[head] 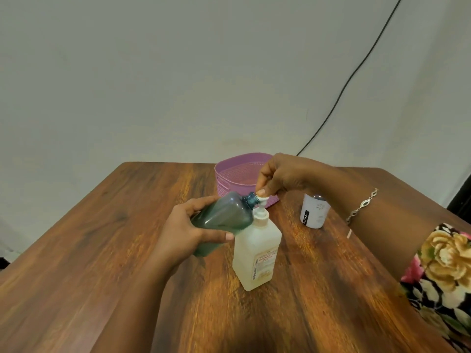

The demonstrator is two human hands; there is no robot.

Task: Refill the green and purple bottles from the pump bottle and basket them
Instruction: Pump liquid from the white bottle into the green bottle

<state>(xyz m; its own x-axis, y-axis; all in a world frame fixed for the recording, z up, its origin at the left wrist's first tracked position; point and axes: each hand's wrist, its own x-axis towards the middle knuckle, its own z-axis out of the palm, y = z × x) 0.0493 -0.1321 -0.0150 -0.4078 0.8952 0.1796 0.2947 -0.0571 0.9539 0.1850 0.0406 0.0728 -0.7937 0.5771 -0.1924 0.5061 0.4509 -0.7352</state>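
Grip: left hand (188,233) round green bottle (224,215) | mouth at pump bottle (257,256) spout (262,199) | right hand (283,174) pinches spout

Pretty bare room: a plain off-white wall (178,72) fills the whole top half, a bit greyish and softly, evenly lit. A thin black cable (353,75) runs diagonally down it from the top right and drops behind the far edge of the table (89,250). The table is glossy dark-brown wood grain with orange streaks, set close to the wall and catching a soft sheen near the middle, and a dark object (462,200) pokes in at the far right edge, too cut off to tell what it is.
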